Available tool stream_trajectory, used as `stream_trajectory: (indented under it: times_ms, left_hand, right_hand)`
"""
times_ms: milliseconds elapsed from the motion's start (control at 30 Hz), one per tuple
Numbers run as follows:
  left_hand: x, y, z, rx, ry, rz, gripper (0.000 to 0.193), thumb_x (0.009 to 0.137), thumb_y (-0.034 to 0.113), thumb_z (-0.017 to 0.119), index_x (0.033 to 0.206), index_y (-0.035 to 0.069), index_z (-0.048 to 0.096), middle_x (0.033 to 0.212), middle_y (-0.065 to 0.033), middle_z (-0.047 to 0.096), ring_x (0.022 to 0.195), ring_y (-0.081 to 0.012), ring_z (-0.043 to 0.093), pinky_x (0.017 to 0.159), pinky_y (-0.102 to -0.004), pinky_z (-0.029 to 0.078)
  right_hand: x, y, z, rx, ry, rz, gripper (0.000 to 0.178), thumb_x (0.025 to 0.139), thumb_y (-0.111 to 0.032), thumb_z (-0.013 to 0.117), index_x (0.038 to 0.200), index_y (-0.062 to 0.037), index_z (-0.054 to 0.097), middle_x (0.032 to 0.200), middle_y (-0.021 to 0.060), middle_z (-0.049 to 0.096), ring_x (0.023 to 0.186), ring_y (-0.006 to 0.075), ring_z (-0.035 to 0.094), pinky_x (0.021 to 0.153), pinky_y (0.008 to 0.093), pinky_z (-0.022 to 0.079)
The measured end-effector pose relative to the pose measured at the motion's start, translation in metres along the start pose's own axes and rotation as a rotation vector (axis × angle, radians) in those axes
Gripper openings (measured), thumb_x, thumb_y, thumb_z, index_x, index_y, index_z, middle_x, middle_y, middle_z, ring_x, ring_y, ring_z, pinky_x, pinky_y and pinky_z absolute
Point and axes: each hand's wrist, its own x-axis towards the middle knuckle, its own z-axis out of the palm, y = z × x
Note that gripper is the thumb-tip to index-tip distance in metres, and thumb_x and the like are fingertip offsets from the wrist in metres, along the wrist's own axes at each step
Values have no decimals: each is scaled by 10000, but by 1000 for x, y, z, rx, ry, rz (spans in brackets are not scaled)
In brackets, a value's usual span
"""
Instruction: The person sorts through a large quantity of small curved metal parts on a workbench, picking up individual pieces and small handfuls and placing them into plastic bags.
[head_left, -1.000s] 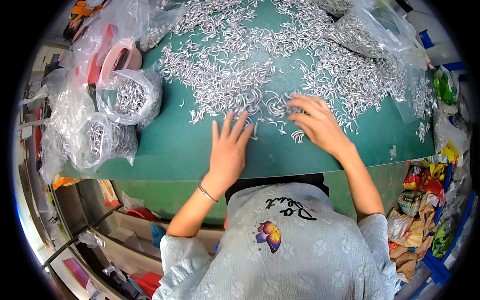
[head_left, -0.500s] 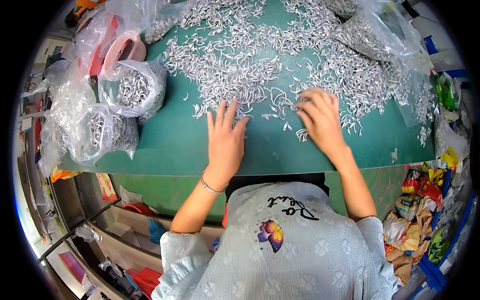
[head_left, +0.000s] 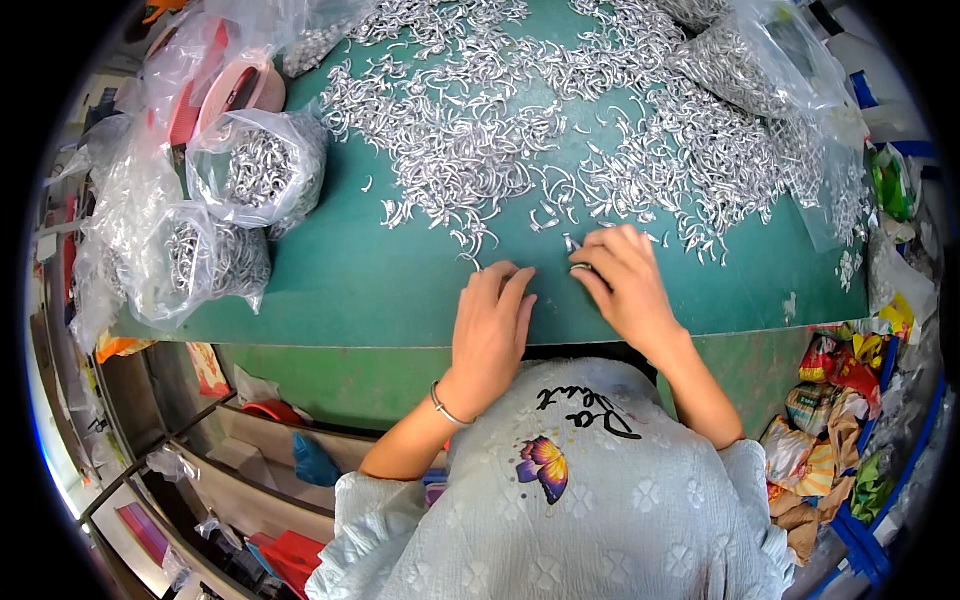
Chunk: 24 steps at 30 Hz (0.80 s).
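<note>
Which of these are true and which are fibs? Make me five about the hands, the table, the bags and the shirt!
1. The table is green. True.
2. The bracelet is on the wrist of the right hand. False: it is on the wrist of the left hand.
3. Lots of little silver pieces lie loose on the table. True.
4. The two hands are clasped together. False: there is a gap between them.
5. The butterfly on the shirt is all green. False: it is orange, yellow and purple.
</note>
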Motion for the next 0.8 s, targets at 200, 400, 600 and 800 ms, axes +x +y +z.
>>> stream_trajectory:
  times_ms: [200, 400, 600, 800]
  left_hand:
    - [14, 10, 18, -48, 10, 51, 424, 782, 62, 696, 1183, 30, 563, 1154, -131, 525, 996, -318, 517, 841, -402, 417]
    - [32, 10, 45, 41, -1, 163, 369, 775, 114, 709, 1123, 56, 601, 1165, -95, 501, 1047, -279, 479, 839, -389, 395]
    - [1, -11, 26, -55, 6, 127, 308, 778, 49, 691, 1074, 28, 609, 1101, -100, 532, 962, -291, 524, 797, -375, 426]
    - [-6, 0, 12, -16, 100, -20, 444, 788, 43, 686, 1206, 28, 538, 1084, -124, 534, 953, -293, 511, 806, -375, 393]
  right_hand:
    - [-2, -1, -7, -148, 94, 115, 186, 774, -67, 699, 945, -53, 628, 970, 60, 565, 907, 261, 508, 757, 372, 367]
    - [-7, 5, -14, -169, 167, 164, 150, 799, -38, 659, 947, -50, 637, 940, 68, 582, 904, 261, 518, 763, 366, 368]
    - [4, 3, -13, -48, 121, 143, 135, 799, -33, 661, 930, -55, 640, 917, 75, 600, 879, 262, 531, 753, 362, 369]
    - [31, -3, 16, -150, 159, 2, 183, 764, -66, 684, 940, -57, 632, 953, 63, 558, 892, 252, 510, 753, 370, 368]
